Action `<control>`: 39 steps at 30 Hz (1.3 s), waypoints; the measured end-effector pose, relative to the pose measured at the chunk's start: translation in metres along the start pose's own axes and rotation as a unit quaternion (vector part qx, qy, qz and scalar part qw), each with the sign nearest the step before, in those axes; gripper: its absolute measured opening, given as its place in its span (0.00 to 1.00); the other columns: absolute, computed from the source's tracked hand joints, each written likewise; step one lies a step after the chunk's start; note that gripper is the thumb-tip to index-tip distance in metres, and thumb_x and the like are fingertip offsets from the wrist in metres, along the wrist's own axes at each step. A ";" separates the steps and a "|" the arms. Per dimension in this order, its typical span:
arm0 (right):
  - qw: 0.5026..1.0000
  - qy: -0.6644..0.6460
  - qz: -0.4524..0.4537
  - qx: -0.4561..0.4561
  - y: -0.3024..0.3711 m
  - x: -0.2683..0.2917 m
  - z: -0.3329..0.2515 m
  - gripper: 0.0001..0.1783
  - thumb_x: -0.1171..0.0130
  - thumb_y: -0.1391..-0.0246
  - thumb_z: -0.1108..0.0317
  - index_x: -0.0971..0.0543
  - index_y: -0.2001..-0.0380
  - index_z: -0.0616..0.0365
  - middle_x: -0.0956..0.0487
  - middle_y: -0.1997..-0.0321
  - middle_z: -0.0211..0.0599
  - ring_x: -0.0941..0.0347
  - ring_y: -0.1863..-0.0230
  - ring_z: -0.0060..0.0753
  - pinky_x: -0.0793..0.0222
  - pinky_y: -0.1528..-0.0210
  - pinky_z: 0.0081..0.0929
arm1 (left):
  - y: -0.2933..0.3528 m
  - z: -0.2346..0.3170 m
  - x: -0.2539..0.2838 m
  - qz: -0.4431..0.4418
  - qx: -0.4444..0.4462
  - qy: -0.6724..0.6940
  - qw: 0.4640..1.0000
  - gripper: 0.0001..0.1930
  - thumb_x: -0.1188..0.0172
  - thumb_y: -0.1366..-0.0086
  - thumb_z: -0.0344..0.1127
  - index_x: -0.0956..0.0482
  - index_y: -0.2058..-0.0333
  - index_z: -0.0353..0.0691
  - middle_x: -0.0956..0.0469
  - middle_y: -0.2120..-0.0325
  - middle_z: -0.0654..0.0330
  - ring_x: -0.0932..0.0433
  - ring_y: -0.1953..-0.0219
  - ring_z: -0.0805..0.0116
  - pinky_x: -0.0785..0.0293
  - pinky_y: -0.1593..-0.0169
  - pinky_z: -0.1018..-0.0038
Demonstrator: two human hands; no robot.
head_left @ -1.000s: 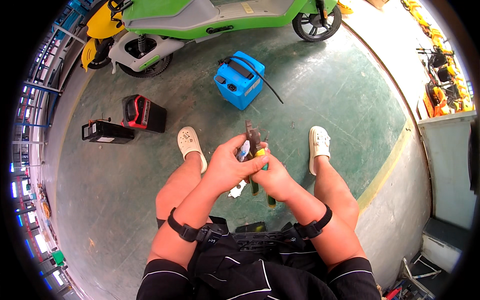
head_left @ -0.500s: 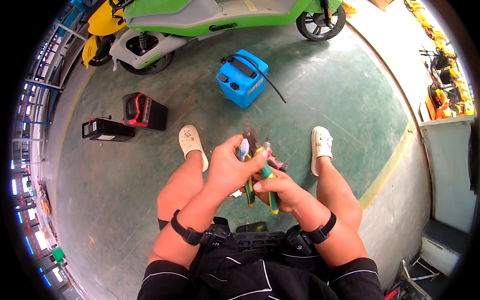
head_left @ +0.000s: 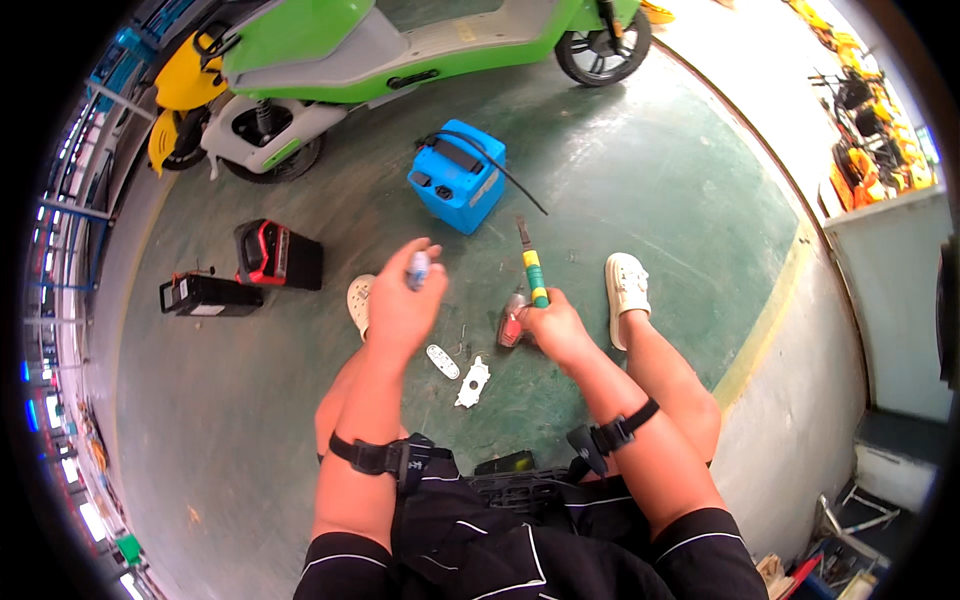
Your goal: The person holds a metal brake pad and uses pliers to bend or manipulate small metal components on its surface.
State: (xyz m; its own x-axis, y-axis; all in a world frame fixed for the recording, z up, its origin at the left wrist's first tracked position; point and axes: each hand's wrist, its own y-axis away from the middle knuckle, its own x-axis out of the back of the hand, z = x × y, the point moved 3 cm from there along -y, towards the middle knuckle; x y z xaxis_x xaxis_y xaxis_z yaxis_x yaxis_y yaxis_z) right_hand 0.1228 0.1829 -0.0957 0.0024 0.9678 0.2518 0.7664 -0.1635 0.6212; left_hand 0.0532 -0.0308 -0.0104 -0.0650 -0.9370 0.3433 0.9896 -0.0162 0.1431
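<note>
Ahead stands a blue case; the right hand holds pliers.

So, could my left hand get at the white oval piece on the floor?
Probably yes: nothing covers the white oval piece and the space above it looks free, though your left hand holds a small white-and-blue item.

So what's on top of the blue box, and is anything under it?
On top of the blue box: a black cable, a dark strip and a dark socket. The cable's end reaches past the edge. Anything underneath is hidden by the box itself.
</note>
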 end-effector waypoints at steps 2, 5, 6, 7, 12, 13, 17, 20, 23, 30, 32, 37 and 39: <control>0.988 0.121 0.086 -0.045 -0.030 0.011 0.031 0.30 0.39 0.47 0.57 0.31 0.49 0.71 0.19 0.55 0.59 0.21 0.51 0.54 0.26 0.50 0.42 | -0.006 -0.009 0.012 0.022 -0.002 0.036 0.999 0.20 0.40 0.35 0.30 0.25 0.45 0.30 0.17 0.53 0.51 0.19 0.55 0.71 0.24 0.50 0.75; 0.960 0.218 0.133 -0.117 -0.056 0.022 0.070 0.31 0.43 0.48 0.60 0.33 0.46 0.72 0.22 0.48 0.66 0.24 0.44 0.59 0.28 0.43 0.44 | -0.002 -0.006 0.017 0.011 -0.005 0.027 1.000 0.19 0.42 0.35 0.28 0.25 0.46 0.30 0.17 0.54 0.51 0.20 0.55 0.71 0.24 0.50 0.75; 0.953 0.238 0.134 -0.131 -0.060 0.021 0.078 0.31 0.44 0.48 0.61 0.34 0.45 0.72 0.22 0.47 0.65 0.24 0.43 0.58 0.29 0.42 0.44 | 0.000 -0.006 0.018 0.011 -0.021 0.016 1.000 0.19 0.42 0.35 0.28 0.25 0.46 0.30 0.17 0.54 0.52 0.19 0.55 0.71 0.24 0.51 0.76; 0.943 0.255 0.145 -0.155 -0.060 0.030 0.090 0.31 0.45 0.48 0.62 0.34 0.44 0.72 0.22 0.46 0.65 0.24 0.42 0.57 0.29 0.41 0.44 | 0.001 -0.006 0.009 -0.001 -0.038 0.011 0.999 0.18 0.42 0.35 0.28 0.25 0.46 0.30 0.17 0.55 0.52 0.19 0.56 0.72 0.24 0.51 0.76; 0.931 0.245 0.142 -0.228 -0.101 0.027 0.169 0.34 0.45 0.47 0.60 0.36 0.42 0.72 0.23 0.43 0.61 0.25 0.40 0.55 0.30 0.39 0.42 | 0.013 0.008 0.002 -0.026 -0.021 0.040 0.999 0.18 0.46 0.37 0.24 0.24 0.48 0.29 0.16 0.59 0.53 0.20 0.59 0.71 0.24 0.52 0.75; 0.932 0.244 0.139 -0.230 -0.105 0.024 0.171 0.34 0.45 0.47 0.58 0.36 0.42 0.72 0.23 0.43 0.61 0.25 0.40 0.55 0.30 0.39 0.41 | 0.015 0.005 0.005 -0.027 -0.015 0.044 0.999 0.18 0.46 0.37 0.23 0.24 0.48 0.30 0.16 0.59 0.53 0.20 0.58 0.71 0.24 0.53 0.75; 0.922 0.260 0.132 -0.254 -0.120 0.014 0.187 0.34 0.46 0.47 0.58 0.36 0.42 0.73 0.23 0.42 0.61 0.25 0.40 0.54 0.30 0.39 0.41 | 0.017 -0.003 0.010 -0.042 0.018 0.052 0.998 0.17 0.47 0.36 0.22 0.23 0.48 0.31 0.17 0.58 0.54 0.20 0.57 0.71 0.24 0.53 0.75; 0.921 0.257 0.124 -0.264 -0.130 0.017 0.195 0.35 0.47 0.46 0.58 0.36 0.41 0.74 0.24 0.41 0.63 0.27 0.38 0.55 0.32 0.38 0.41 | 0.013 0.000 0.010 -0.054 0.036 0.041 0.997 0.17 0.48 0.36 0.22 0.23 0.48 0.32 0.18 0.57 0.53 0.20 0.57 0.71 0.24 0.52 0.74; 0.918 0.255 0.112 -0.281 -0.133 0.015 0.194 0.36 0.49 0.46 0.58 0.37 0.40 0.75 0.26 0.40 0.64 0.29 0.37 0.56 0.34 0.36 0.42 | 0.007 0.006 0.011 -0.065 0.037 0.036 0.997 0.17 0.48 0.35 0.21 0.23 0.48 0.32 0.18 0.57 0.53 0.20 0.56 0.70 0.24 0.51 0.74; 0.901 0.293 0.139 -0.288 -0.149 0.018 0.209 0.30 0.44 0.46 0.59 0.28 0.44 0.68 0.22 0.43 0.56 0.24 0.40 0.52 0.29 0.39 0.40 | -0.010 -0.001 0.013 -0.079 0.016 0.038 0.996 0.19 0.42 0.41 0.23 0.22 0.49 0.34 0.16 0.59 0.55 0.20 0.60 0.74 0.23 0.53 0.75; 0.899 0.290 0.158 -0.287 -0.154 0.018 0.210 0.29 0.44 0.47 0.59 0.27 0.46 0.68 0.21 0.44 0.55 0.24 0.41 0.51 0.28 0.40 0.40 | -0.013 0.008 0.011 -0.093 0.014 0.023 0.995 0.17 0.46 0.38 0.21 0.23 0.49 0.32 0.17 0.59 0.54 0.20 0.57 0.71 0.24 0.51 0.74; 0.902 0.278 0.138 -0.299 -0.167 0.014 0.212 0.28 0.44 0.47 0.60 0.25 0.46 0.66 0.21 0.43 0.53 0.24 0.41 0.51 0.29 0.39 0.41 | -0.019 0.006 0.010 -0.101 0.018 0.024 0.994 0.19 0.44 0.40 0.22 0.22 0.49 0.34 0.16 0.59 0.55 0.19 0.58 0.73 0.23 0.52 0.74; 0.903 0.275 0.131 -0.304 -0.172 0.013 0.217 0.26 0.44 0.48 0.60 0.22 0.49 0.66 0.21 0.42 0.53 0.25 0.39 0.51 0.30 0.38 0.40 | -0.018 0.010 0.010 -0.107 0.017 0.018 0.994 0.17 0.48 0.36 0.20 0.23 0.49 0.31 0.17 0.58 0.53 0.20 0.57 0.70 0.23 0.51 0.73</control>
State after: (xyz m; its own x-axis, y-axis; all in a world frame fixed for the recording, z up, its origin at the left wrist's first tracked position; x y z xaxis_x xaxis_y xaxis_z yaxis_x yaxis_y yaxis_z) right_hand 0.1303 0.2654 -0.3598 -0.3149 0.6660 0.6763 0.2918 -0.6101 0.7366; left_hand 0.0335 -0.0360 0.0000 -0.2681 -0.9252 0.2686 0.9487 -0.2050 0.2406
